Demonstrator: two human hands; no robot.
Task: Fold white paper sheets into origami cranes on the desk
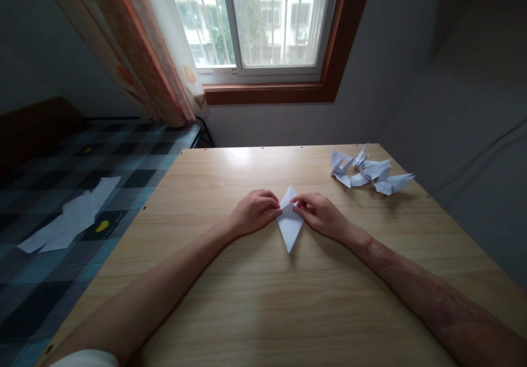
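Observation:
A white sheet of paper folded into a long diamond (290,227) lies on the wooden table, one point toward me and the other toward the window. My left hand (256,211) pinches its left corner between thumb and fingers. On the opposite side, my right hand (320,213) has its fingers closed on the right edge, the index fingertip resting on the paper's upper part. The fingers cover both side corners of the diamond.
Several folded white paper cranes (368,173) stand clustered at the table's far right corner. The light wooden table (255,312) reaches toward the window (280,21). Left of it, white paper pieces (76,218) lie on a checked bed (37,295). A curtain (152,54) hangs beside the window.

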